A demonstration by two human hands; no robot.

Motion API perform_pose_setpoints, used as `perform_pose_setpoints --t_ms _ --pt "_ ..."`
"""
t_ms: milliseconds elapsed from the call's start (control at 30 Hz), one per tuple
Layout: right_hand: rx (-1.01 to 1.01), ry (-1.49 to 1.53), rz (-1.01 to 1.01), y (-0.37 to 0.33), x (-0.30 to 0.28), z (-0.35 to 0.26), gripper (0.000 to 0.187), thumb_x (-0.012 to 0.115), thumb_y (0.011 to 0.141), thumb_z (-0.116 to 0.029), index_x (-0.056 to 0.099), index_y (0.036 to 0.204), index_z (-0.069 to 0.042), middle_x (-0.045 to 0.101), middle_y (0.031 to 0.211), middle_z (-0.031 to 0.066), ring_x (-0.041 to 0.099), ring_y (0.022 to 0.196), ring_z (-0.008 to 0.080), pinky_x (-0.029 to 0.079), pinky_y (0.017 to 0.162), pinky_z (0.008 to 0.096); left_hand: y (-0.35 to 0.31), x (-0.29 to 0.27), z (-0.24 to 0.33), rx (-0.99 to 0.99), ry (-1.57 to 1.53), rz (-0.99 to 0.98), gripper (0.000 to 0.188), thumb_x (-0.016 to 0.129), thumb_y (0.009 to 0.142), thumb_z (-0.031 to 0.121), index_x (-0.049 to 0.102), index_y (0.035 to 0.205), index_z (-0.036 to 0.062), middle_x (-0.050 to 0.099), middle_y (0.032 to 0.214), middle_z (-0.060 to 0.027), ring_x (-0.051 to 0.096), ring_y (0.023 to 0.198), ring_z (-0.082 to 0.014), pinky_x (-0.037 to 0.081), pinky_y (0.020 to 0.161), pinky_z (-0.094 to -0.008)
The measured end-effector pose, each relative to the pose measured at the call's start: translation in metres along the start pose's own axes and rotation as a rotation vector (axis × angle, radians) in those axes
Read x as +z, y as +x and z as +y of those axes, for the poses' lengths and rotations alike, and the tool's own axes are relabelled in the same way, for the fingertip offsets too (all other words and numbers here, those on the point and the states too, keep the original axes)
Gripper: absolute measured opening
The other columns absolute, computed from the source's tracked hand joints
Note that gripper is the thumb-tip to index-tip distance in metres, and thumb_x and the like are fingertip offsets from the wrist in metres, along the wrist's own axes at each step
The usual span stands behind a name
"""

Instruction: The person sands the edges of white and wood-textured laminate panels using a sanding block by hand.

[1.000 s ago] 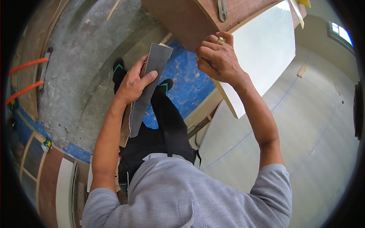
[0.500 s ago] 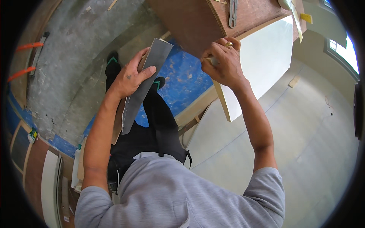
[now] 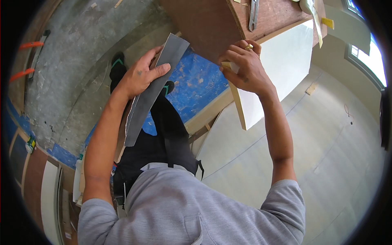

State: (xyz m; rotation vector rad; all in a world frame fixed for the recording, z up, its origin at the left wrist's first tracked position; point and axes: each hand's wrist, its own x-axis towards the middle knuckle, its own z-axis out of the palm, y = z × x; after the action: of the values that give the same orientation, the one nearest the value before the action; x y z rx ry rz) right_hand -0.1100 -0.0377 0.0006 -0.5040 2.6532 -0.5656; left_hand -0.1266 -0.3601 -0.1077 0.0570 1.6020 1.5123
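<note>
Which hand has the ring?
The right hand, at the white panel: a gold-coloured ring shows on one finger. The left hand, gripping the dark grey strip, shows none, fingers partly hidden.

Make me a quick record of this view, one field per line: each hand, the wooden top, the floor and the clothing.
Left hand: holding a long grey strip, thumb across its upper face
Right hand: at the edge of a white board, fingers curled; exact grip hidden
Wooden top: brown, with a slotted metal bar lying on it
Floor: grey and marked, with a blue sheet over part
Clothing: grey shirt, black trousers
</note>
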Motion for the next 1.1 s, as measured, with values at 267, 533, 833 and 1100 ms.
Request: perform_pose_setpoints --t_ms 267,533,833,1100 --pt "-0.047 0.015 0.010 0.002 -0.001 0.001 0.017 0.074 0.087 -0.020 0.074 0.103 -0.015 0.071 0.111 0.0033 0.063 0.118 0.0231 0.028 0.119 0.0499 0.015 0.015 -0.018 0.006 -0.229 -0.164 0.063 0.073 0.101 0.043 0.057 0.143 -0.0007 0.072 0.110 -0.0068 0.068 0.090 -0.0109 0.054 0.080 -0.0274" --pt "-0.094 0.069 0.264 -0.007 0.013 0.015 0.034 0.084 0.081 -0.025 0.067 0.108 -0.013 0.061 0.121 0.0090 0.059 0.124 0.0288 0.036 0.113 0.0493 0.041 0.056 0.017 -0.177 -0.649 -0.326 0.042 0.052 0.113 0.038 0.060 0.129 0.0005 0.072 0.094 -0.0080 0.067 0.066 -0.0124 0.056 0.058 -0.0256" --pt "-0.188 0.002 0.265 -0.009 0.018 0.027 0.023 0.078 0.086 -0.023 0.068 0.104 -0.014 0.061 0.107 0.0080 0.060 0.108 0.0291 0.040 0.099 0.0476 0.064 0.077 0.018 -0.180 -0.800 -0.494 0.044 0.045 0.115 0.042 0.064 0.122 0.0030 0.072 0.093 -0.0101 0.066 0.062 -0.0136 0.056 0.053 -0.0261" --pt "-0.153 -0.012 0.277 -0.006 0.023 0.019 0.023 0.078 0.077 -0.014 0.069 0.097 -0.020 0.060 0.100 0.0006 0.058 0.107 0.0227 0.039 0.102 0.0453 0.067 0.074 0.030 -0.213 -0.745 -0.508 0.044 0.044 0.115 0.042 0.064 0.124 0.0041 0.071 0.088 -0.0106 0.064 0.056 -0.0134 0.055 0.050 -0.0238"
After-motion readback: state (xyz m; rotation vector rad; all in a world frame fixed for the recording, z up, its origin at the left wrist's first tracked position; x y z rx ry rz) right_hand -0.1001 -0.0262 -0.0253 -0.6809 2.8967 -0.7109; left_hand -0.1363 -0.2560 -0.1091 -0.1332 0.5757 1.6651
